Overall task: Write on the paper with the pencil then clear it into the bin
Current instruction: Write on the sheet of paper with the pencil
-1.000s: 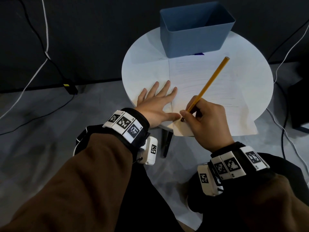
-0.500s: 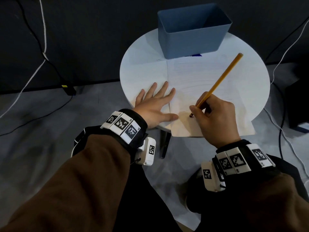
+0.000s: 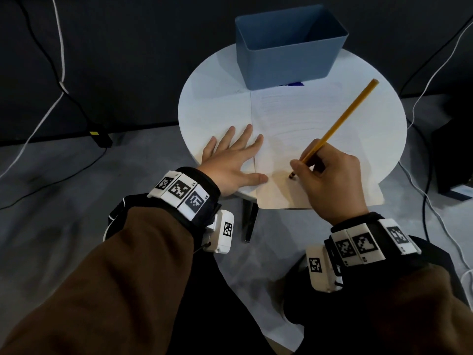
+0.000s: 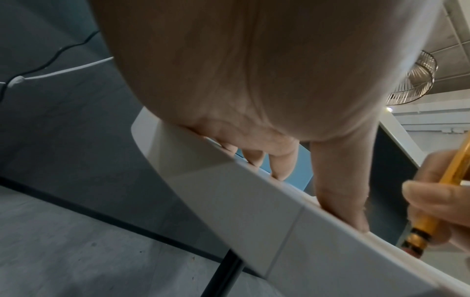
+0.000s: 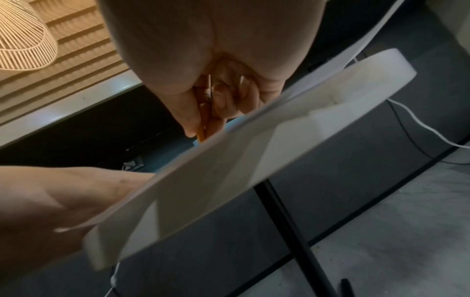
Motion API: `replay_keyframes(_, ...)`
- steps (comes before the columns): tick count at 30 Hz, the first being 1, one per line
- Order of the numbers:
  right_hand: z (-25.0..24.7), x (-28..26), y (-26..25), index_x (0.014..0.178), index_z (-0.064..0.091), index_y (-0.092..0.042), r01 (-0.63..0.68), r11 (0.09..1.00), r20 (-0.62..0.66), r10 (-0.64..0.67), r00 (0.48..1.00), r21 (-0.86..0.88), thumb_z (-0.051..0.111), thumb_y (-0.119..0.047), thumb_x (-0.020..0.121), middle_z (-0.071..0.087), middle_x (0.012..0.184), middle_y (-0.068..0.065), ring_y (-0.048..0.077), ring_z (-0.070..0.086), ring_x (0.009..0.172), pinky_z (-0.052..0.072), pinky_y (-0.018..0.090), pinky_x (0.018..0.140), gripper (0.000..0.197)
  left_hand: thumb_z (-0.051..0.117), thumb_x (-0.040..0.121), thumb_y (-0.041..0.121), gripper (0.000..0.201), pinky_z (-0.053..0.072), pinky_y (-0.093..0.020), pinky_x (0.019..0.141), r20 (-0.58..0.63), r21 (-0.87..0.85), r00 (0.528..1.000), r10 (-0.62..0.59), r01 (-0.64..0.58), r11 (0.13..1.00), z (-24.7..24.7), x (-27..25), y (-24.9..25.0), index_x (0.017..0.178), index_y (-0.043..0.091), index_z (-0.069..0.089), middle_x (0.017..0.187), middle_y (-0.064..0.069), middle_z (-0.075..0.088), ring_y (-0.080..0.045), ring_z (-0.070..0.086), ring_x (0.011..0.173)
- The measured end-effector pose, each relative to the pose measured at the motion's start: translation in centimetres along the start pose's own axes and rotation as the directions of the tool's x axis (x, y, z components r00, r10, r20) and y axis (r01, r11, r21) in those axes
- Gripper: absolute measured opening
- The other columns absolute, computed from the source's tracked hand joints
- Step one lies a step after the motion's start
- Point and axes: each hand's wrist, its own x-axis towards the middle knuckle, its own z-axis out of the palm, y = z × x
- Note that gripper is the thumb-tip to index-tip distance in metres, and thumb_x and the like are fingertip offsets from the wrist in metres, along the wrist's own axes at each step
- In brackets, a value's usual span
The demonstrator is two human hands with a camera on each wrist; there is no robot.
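On the paper (image 3: 302, 129), left hand (image 3: 231, 163) lies flat; right hand (image 3: 330, 180) pinches pencil (image 3: 340, 121), end seemingly touching.

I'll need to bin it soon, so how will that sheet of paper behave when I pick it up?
Probably floppy: the paper is one thin sheet whose near edge overhangs the table. Likely very light; the left hand presses it flat.

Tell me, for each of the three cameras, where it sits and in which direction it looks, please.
Head: worn on the head, looks down at the round table, paper, bin; both sleeved forearms and hands show.
Left wrist: below the left hand, looks along the flat fingers to the table edge.
Right wrist: below the right hand, looks along the fingers curled round the pencil.
Shared: the pencil appears in all three; each wrist view also catches the other hand.
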Motion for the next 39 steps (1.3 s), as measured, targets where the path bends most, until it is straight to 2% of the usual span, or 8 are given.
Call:
replay_keyframes(5,1.1,-0.5,-1.0,0.079,0.060,-0.018,0.045,0.999,0.086,-0.046,0.995,0.010,0.073,-0.020,0.091,0.065,0.065,-0.015,0.007,0.059,0.056,0.049,0.030,0.057,0.018,0.050,0.089,0.070,0.088,-0.016,-0.039,0.120,0.004,0.020,1.000,-0.012,0.012,1.000,0.0,0.1,0.1,0.156,0.046,-0.002,0.161,0.022,-0.020,-0.007,-0.025,0.148)
replay_keyframes(9,-0.6,0.2,0.5,0.080,0.059,-0.018,-0.020,0.998,0.014,0.021,1.000,-0.053,0.074,-0.019,0.091,0.065,0.068,-0.014,0.008,0.057,0.056,0.050,0.032,0.059,0.018,0.052,0.090,0.067,0.087,-0.017,-0.039,0.120,0.007,-0.009,1.000,-0.001,0.001,1.000,-0.1,-0.1,0.1,0.156,0.046,0.000,0.162,0.022,-0.019,-0.007,-0.025,0.148)
replay_keyframes(15,-1.5,0.2,0.9,0.079,0.062,-0.015,-0.077,0.997,-0.036,0.076,0.996,-0.016,0.074,-0.017,0.090,0.059,0.065,-0.015,0.010,0.056,0.057,0.039,0.011,0.055,0.017,0.052,0.089,0.068,0.087,-0.016,-0.038,0.120,0.007,0.007,1.000,-0.010,0.010,1.000,-0.1,-0.1,0.1,0.156,0.048,-0.001,0.162,0.023,-0.020,-0.007,-0.025,0.148)
replay_keyframes(19,-1.7,0.3,1.1,0.081,0.061,-0.016,-0.124,0.992,-0.050,0.124,0.991,0.009,0.073,-0.020,0.092,0.061,0.068,-0.014,0.007,0.058,0.060,0.038,0.009,0.058,0.016,0.052,0.090,0.066,0.087,-0.017,-0.038,0.120,0.019,0.002,1.000,-0.009,0.009,1.000,-0.3,-0.2,0.1,0.156,0.047,-0.001,0.162,0.023,-0.020,-0.006,-0.025,0.148)
replay_keyframes(24,-1.9,0.0,1.7,0.082,0.064,-0.014,-0.274,0.950,-0.126,0.294,0.947,0.152,0.071,-0.023,0.093,0.069,0.075,-0.007,0.009,0.068,0.073,0.056,0.034,0.070,0.016,0.055,0.093,0.055,0.078,-0.015,-0.038,0.120,-0.053,-0.039,0.999,-0.014,0.012,0.999,0.0,-0.3,0.3,0.155,0.049,0.008,0.164,0.022,-0.011,-0.004,-0.019,0.149)
replay_keyframes(29,-2.0,0.0,1.8,0.082,0.065,-0.016,-0.333,0.891,-0.133,0.387,0.913,0.308,0.072,-0.026,0.091,0.073,0.077,-0.001,0.021,0.072,0.082,0.059,0.050,0.081,0.015,0.052,0.098,0.051,0.066,-0.012,-0.041,0.121,-0.199,-0.103,0.978,0.062,-0.084,0.991,0.7,0.0,1.8,0.155,0.046,0.018,0.165,0.019,-0.001,-0.003,-0.013,0.150)
replay_keyframes(37,-2.6,0.2,2.4,0.082,0.067,-0.020,-0.361,0.826,-0.127,0.452,0.883,0.433,0.073,-0.030,0.090,0.075,0.083,0.004,0.020,0.068,0.076,0.053,0.041,0.072,0.015,0.042,0.101,0.052,0.061,-0.013,-0.037,0.121,-0.188,-0.069,0.974,0.124,-0.139,0.988,1.4,0.7,2.5,0.157,0.040,0.019,0.166,0.015,-0.003,-0.005,-0.014,0.151)
replay_keyframes(39,-3.0,0.3,2.5,0.083,0.066,-0.018,-0.338,0.856,-0.139,0.419,0.897,0.392,0.073,-0.029,0.090,0.074,0.083,0.004,0.022,0.070,0.079,0.057,0.044,0.074,0.015,0.038,0.102,0.054,0.060,-0.013,-0.039,0.122,-0.190,-0.040,0.973,0.127,-0.137,0.990,1.6,0.9,2.7,0.157,0.041,0.018,0.166,0.015,-0.004,-0.005,-0.015,0.151)
